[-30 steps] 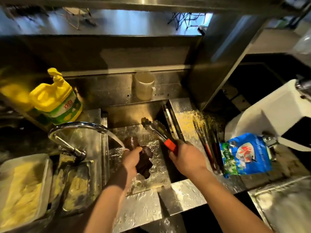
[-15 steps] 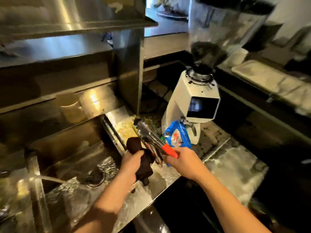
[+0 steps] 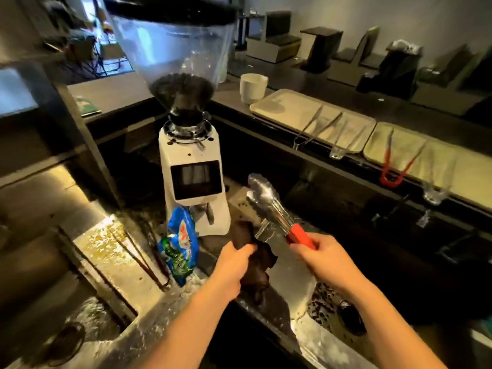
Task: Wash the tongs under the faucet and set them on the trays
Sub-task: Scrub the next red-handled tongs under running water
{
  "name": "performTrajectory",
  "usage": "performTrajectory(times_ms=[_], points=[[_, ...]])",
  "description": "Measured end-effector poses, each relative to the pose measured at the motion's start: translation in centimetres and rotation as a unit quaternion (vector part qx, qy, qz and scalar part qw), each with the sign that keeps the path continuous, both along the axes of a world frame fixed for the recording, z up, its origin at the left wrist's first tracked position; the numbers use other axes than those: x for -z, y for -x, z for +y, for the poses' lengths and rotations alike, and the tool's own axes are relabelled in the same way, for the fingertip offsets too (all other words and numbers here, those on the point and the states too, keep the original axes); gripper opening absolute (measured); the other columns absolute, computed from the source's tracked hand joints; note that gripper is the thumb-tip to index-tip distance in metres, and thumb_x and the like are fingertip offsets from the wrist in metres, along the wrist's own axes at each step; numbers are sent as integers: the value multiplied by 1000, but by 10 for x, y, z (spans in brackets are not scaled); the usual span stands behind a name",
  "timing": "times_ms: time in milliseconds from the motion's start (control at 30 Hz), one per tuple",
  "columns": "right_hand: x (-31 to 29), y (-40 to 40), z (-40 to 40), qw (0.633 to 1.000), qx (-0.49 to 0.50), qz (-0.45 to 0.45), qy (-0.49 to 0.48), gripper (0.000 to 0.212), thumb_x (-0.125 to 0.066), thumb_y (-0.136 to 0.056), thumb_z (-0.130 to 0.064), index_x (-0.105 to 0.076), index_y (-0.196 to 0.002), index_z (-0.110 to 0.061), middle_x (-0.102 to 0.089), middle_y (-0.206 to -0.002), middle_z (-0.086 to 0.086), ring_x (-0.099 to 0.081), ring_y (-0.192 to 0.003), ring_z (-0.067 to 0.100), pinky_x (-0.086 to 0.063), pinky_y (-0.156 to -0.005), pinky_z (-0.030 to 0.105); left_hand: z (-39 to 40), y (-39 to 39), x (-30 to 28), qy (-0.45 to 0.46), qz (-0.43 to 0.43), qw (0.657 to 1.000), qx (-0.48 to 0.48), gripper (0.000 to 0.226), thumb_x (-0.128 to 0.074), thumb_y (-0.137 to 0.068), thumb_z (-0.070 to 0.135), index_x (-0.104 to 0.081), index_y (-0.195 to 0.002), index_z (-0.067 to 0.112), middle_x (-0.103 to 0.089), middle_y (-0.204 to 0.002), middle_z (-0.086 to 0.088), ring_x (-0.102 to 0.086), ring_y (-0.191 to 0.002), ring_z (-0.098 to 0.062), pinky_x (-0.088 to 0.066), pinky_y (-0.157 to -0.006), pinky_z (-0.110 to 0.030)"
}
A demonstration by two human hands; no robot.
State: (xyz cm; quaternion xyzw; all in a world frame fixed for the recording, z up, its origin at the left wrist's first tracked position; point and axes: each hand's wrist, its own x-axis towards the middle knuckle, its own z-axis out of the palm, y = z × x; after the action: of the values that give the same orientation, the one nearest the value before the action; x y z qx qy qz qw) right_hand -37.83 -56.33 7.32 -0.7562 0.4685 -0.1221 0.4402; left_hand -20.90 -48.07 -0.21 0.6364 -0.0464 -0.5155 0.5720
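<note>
Right hand (image 3: pixel 323 258) grips tongs (image 3: pixel 269 202) by the red handle end, fingers curled round it; metal arms point up and away, tips in the air in front of the white grinder (image 3: pixel 193 166), touching nothing. Left hand (image 3: pixel 234 265) clutches a dark brown cloth (image 3: pixel 257 265), fingers wrapped round it, held just beside the tongs' handle but apart from it. Both hands hover over the wet steel counter (image 3: pixel 106 243), near its front edge.

Trays (image 3: pixel 314 117) sit on the raised ledge at the far right, two side by side: the left one carries steel tongs (image 3: pixel 316 126), the right one red-handled tongs (image 3: pixel 394 166). Each has bare surface left. More tongs (image 3: pixel 141 259) lie on the wet counter at left, beside a blue bag (image 3: pixel 181 246); those look unwashed, can't confirm. White cup (image 3: pixel 253 87) stands behind the left tray's far corner.

Step, as judged: washing looks finished for this pair, faucet not in view; this is the carry to the trays. Next move calls for reaching the right hand up and right over the ledge's front edge, laying the tongs flat on bare tray surface clear of the pairs already there, then letting go. Cloth stays in the left hand or gets put down.
</note>
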Motion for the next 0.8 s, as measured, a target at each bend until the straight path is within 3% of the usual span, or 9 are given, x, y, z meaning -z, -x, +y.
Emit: performTrajectory(times_ms=[133, 300, 367, 467, 600, 667, 700, 800], points=[[-20, 2, -33, 990, 77, -95, -68, 21, -51, -91, -27, -64, -81, -13, -53, -55, -2, -47, -41, 9, -35, -37, 22, -51, 12, -27, 0, -9, 1000, -19, 26, -69, -87, 15, -64, -112, 9, -73, -91, -17, -72, -75, -34, -61, -67, -43], [-43, -30, -73, 987, 46, -124, -87, 35, -42, -90, -31, -49, -124, -25, -52, -70, 6, -48, -51, 16, -38, -43, 29, -92, 7, -58, 16, -3, 999, -51, 30, -66, -90, 11, -63, -118, 0, -70, -110, -28, -69, -100, -45, -53, -92, -63], [-52, -49, -87, 986, 46, -140, -80, 26, -47, -89, -24, -48, -115, -25, -49, -71, 5, -46, -51, 16, -38, -43, 31, -101, 4, -66, 34, -3, 998, -58, 28, -63, -92, 9, -63, -118, -2, -69, -114, -30, -67, -105, -47, -51, -95, -64], [-63, -80, -106, 980, 76, -168, -72, 18, -54, -85, -24, -50, -98, -11, -47, -69, 5, -45, -52, 18, -38, -43, 30, -113, -3, -73, 47, -4, 998, -48, 21, -59, -95, 10, -64, -114, 4, -69, -113, -27, -67, -106, -44, -50, -98, -61], [-74, -121, -132, 978, 118, -163, -63, 36, -54, -83, -36, -50, -111, -13, -53, -103, 15, -51, -74, 27, -45, -55, 36, -135, -25, -76, 27, -39, 998, -32, 16, -62, -94, 16, -66, -109, 11, -73, -104, -18, -70, -99, -36, -56, -94, -50], [-75, -145, -149, 972, 131, -177, -78, 48, -55, -87, -33, -41, -128, -13, -49, -123, 17, -49, -82, 30, -44, -55, 36, -147, -40, -76, 10, -66, 998, -6, 18, -64, -93, 17, -68, -105, 5, -76, -83, -9, -73, -82, -27, -60, -79, -36], [-76, -155, -156, 969, 143, -185, -83, 51, -56, -89, -28, -37, -135, -13, -48, -129, 19, -49, -84, 30, -44, -55, 36, -152, -45, -76, 17, -68, 998, 3, 18, -64, -92, 17, -68, -104, 4, -76, -80, -9, -74, -78, -26, -61, -75, -36], [-77, -183, -179, 958, 202, -191, -69, 55, -59, -90, -15, -35, -140, -5, -49, -122, 22, -55, -92, 32, -51, -70, 40, -163, -59, -76, 32, -57, 998, 14, 34, -66, -85, 22, -66, -117, 12, -73, -106, -19, -71, -98, -39, -55, -91, -58]])
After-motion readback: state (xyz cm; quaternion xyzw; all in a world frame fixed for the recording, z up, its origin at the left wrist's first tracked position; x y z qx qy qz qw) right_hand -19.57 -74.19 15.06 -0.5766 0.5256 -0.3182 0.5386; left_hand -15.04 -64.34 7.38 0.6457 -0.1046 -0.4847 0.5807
